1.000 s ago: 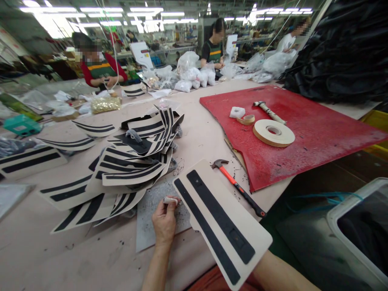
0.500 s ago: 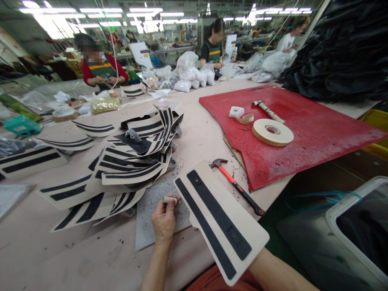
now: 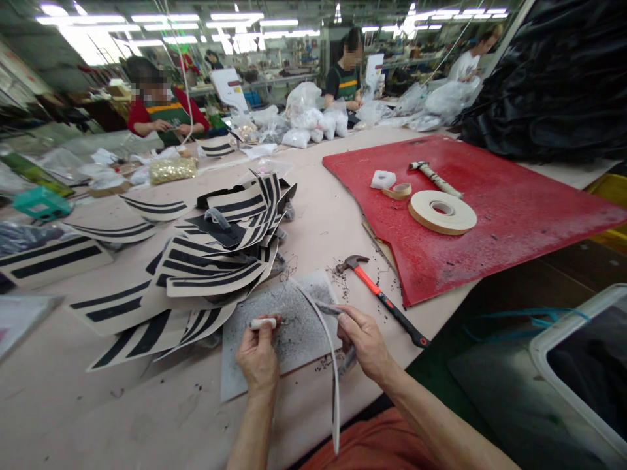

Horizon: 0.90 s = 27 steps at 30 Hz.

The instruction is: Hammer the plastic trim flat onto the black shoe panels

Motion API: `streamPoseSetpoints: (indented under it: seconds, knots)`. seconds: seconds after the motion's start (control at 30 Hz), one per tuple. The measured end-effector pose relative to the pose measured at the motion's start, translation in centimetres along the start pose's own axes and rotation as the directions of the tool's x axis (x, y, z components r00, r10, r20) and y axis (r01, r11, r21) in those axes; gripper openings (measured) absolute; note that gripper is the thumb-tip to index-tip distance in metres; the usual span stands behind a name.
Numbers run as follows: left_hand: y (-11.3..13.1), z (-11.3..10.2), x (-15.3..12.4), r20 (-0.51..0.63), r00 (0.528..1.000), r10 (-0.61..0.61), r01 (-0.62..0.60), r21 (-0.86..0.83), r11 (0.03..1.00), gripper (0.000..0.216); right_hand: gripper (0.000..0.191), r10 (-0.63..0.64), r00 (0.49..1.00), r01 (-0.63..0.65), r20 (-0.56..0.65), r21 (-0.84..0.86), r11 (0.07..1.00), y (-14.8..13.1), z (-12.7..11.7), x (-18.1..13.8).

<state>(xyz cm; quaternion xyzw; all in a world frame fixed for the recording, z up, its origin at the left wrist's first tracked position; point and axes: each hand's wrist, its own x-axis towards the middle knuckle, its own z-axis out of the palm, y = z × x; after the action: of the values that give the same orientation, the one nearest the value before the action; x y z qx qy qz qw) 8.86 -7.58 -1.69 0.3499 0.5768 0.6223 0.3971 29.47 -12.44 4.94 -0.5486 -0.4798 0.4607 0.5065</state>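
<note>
My left hand (image 3: 258, 359) pinches a short white-wrapped stick (image 3: 263, 323), with a thin dark tip, above the grey board (image 3: 238, 375). Dark scraps are strewn over that board. In my right hand (image 3: 365, 343) is a cream panel (image 3: 334, 391), gripped by a grey plastic-wrapped handle (image 3: 349, 363) on its back. The panel stands nearly edge-on, so its face is mostly hidden. Left of both hands lies a pile of curved cream panels (image 3: 210, 287) with black strips. A claw hammer (image 3: 385, 301) with a red and black handle rests beyond my right hand.
A red sheet (image 3: 519, 209) covers the right of the table, bearing a wide tape roll (image 3: 442, 212), a small tape roll (image 3: 398, 191) and a wrapped hammer (image 3: 435, 179). A plastic bin (image 3: 533, 352) stands lower right. Co-workers sit behind bags (image 3: 304, 117) at the back.
My right hand has turned the panel from facing me to edge-on, bringing the hand and wrapped handle into sight. My left hand has shifted slightly left with the stick.
</note>
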Motion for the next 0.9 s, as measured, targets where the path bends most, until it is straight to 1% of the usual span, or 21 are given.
streamPoseSetpoints:
  seconds: [0.03, 0.07, 0.1, 0.13, 0.2, 0.23, 0.3, 0.37, 0.43, 0.5, 0.57, 0.7, 0.9]
  knots:
    - [0.1, 0.0, 0.1, -0.043, 0.999, 0.006, -0.007, -0.030, 1.000, 0.031, 0.038, -0.041, 0.999, 0.041, 0.007, -0.150, 0.988, -0.1, 0.0, -0.1]
    - [0.4, 0.0, 0.2, -0.073, 0.997, 0.022, -0.024, -0.037, 0.999, 0.030, 0.038, -0.076, 0.997, 0.081, 0.028, -0.327, 0.942, -0.1, 0.0, -0.1]
    - [0.8, 0.1, 0.3, -0.086, 0.995, 0.042, -0.045, -0.028, 0.999, 0.029, 0.039, -0.089, 0.994, 0.108, 0.062, -0.495, 0.862, -0.1, 0.2, -0.3]
    - [1.2, 0.2, 0.4, -0.083, 0.994, 0.064, -0.065, -0.009, 0.998, 0.028, 0.040, -0.071, 0.993, 0.117, 0.097, -0.623, 0.773, 0.1, 0.5, -0.4]
    - [2.2, 0.9, 0.6, -0.036, 0.994, 0.101, -0.099, 0.049, 0.994, 0.027, 0.046, 0.017, 0.987, 0.112, 0.157, -0.772, 0.626, 0.6, 1.2, -0.8]
    - [2.6, 1.4, 0.6, 0.007, 0.994, 0.113, -0.113, 0.081, 0.990, 0.026, 0.049, 0.064, 0.983, 0.104, 0.173, -0.805, 0.584, 0.9, 1.7, -1.0]
    - [3.2, 2.6, 0.7, 0.116, 0.986, 0.122, -0.136, 0.121, 0.983, 0.025, 0.053, 0.124, 0.976, 0.081, 0.178, -0.828, 0.555, 1.3, 2.4, -1.2]
    - [3.2, 4.0, 0.8, 0.230, 0.967, 0.106, -0.139, 0.133, 0.981, 0.024, 0.055, 0.148, 0.975, 0.055, 0.166, -0.826, 0.561, 1.3, 2.7, -1.3]
    - [2.8, 5.3, 0.9, 0.322, 0.944, 0.077, -0.131, 0.152, 0.980, 0.024, 0.056, 0.167, 0.973, 0.036, 0.158, -0.822, 0.568, 1.1, 2.8, -1.2]
    - [1.9, 6.2, 0.9, 0.377, 0.925, 0.040, -0.116, 0.181, 0.977, 0.023, 0.057, 0.183, 0.969, 0.031, 0.165, -0.817, 0.576, 0.9, 2.7, -1.0]
    - [1.0, 6.6, 0.9, 0.387, 0.922, 0.007, -0.087, 0.191, 0.978, 0.024, 0.058, 0.191, 0.966, 0.031, 0.176, -0.807, 0.589, 1.0, 2.6, -0.9]
    - [0.0, 6.7, 0.5, 0.354, 0.935, -0.035, -0.020, 0.150, 0.988, 0.029, 0.058, 0.182, 0.965, 0.034, 0.186, -0.783, 0.621, 1.5, 2.4, -0.9]
    - [0.5, 6.6, 0.1, 0.351, 0.936, -0.029, -0.026, 0.152, 0.988, 0.026, 0.059, 0.191, 0.960, 0.042, 0.206, -0.779, 0.626, 1.7, 2.3, -1.0]
